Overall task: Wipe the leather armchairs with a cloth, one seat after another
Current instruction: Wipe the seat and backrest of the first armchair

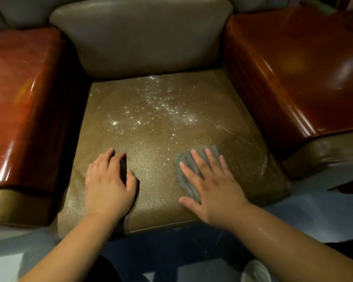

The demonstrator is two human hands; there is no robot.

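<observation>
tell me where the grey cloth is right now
In the head view the grey cloth lies flat on the front right part of the seat cushion, pressed under the spread fingers of the right hand, nearer than the white speckles.

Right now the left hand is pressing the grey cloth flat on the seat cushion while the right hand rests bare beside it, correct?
No, the hands are swapped. The head view shows the right hand pressing the grey cloth flat on the seat cushion, while the left hand rests bare beside it.
</observation>
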